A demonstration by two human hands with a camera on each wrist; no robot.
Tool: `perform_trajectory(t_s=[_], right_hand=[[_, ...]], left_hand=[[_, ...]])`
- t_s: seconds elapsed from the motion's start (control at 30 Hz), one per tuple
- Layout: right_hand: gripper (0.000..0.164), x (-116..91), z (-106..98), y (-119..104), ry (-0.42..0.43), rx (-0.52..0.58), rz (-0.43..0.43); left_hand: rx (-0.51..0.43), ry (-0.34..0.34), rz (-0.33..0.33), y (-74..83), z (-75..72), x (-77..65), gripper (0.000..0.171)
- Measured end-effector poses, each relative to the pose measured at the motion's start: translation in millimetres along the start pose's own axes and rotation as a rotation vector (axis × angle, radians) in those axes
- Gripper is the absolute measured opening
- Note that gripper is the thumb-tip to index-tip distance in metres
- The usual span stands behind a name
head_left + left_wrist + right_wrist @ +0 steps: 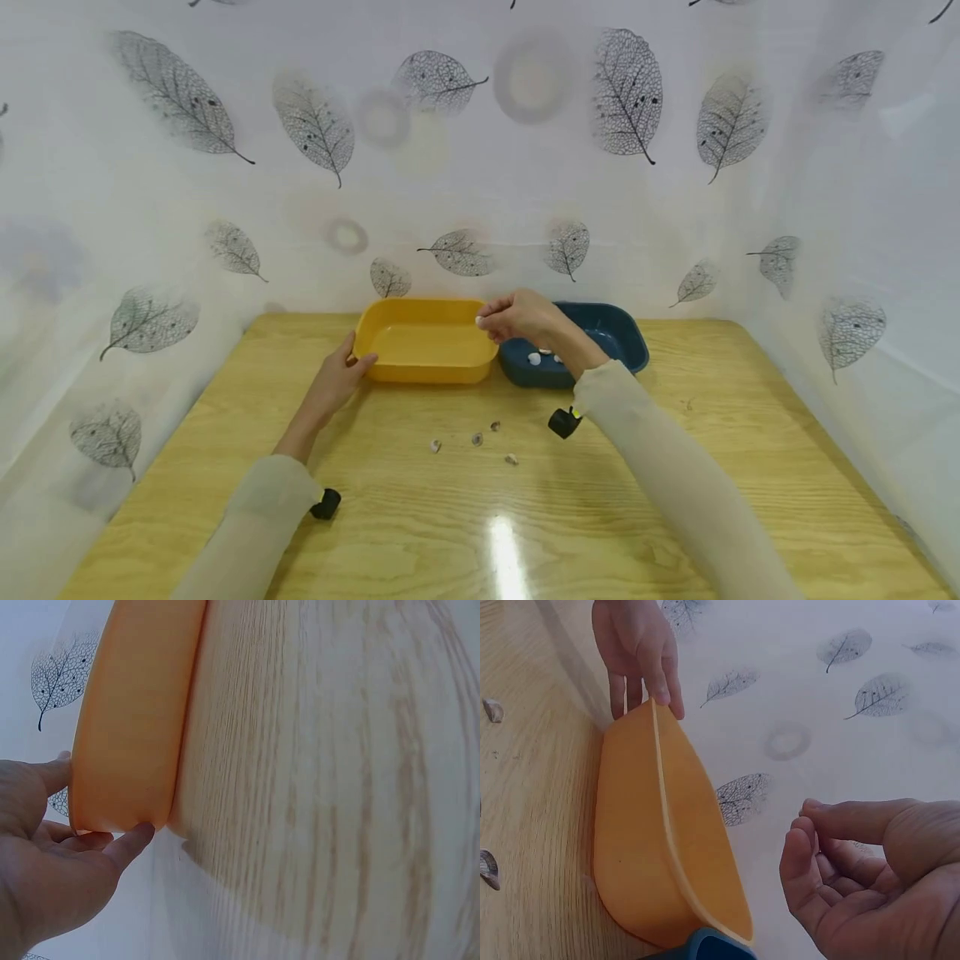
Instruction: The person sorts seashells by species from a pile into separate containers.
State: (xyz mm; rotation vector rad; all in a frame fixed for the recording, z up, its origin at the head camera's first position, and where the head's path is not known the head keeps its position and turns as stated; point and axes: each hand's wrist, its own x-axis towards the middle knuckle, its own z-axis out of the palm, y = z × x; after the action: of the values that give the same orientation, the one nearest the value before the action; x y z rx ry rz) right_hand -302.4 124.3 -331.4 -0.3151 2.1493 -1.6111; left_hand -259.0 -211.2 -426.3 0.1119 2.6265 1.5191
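Observation:
My left hand (333, 379) grips the left end of a yellow plastic basin (427, 374). In the right wrist view, a digit of that hand (639, 645) bends over the basin's rim. My right hand (525, 318) is raised near the basin's right end, its thumb and index finger pinching a small white shell (480, 322). The right wrist view shows those fingertips pressed together, with the shell mostly hidden. Beside the yellow basin stands a dark blue basin (534, 378), partly covered by my right hand and forearm. A few pale shells (534, 359) lie inside the blue one.
Several small shells (477, 438) lie scattered on the wooden table (420, 525) in front of the basins. Behind the table hangs a white cloth (480, 192) printed with dark leaves. A small black camera (564, 422) sits at my right wrist, another (326, 504) at my left.

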Motion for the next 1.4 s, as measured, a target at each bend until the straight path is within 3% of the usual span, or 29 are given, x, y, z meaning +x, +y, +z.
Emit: perform_trajectory(t_s=[0.37, 0.67, 0.97, 1.4], right_hand=[[0.024, 28, 1, 9, 0.124, 0.096, 0.040], [0.031, 34, 1, 14, 0.218, 0.185, 0.031], [0.027, 18, -3, 18, 0.137, 0.174, -0.017], [0.029, -36, -1, 30, -0.016, 0.084, -0.121]], left_hand=[[0.003, -0.005, 0.022, 2.5, 3.0, 2.5, 0.078], [-0.008, -0.009, 0.007, 3.1, 4.8, 4.6, 0.080], [-0.007, -0.004, 0.015, 5.1, 4.0, 6.0, 0.080], [0.000, 0.006, 0.004, 0.4, 1.3, 0.6, 0.080]])
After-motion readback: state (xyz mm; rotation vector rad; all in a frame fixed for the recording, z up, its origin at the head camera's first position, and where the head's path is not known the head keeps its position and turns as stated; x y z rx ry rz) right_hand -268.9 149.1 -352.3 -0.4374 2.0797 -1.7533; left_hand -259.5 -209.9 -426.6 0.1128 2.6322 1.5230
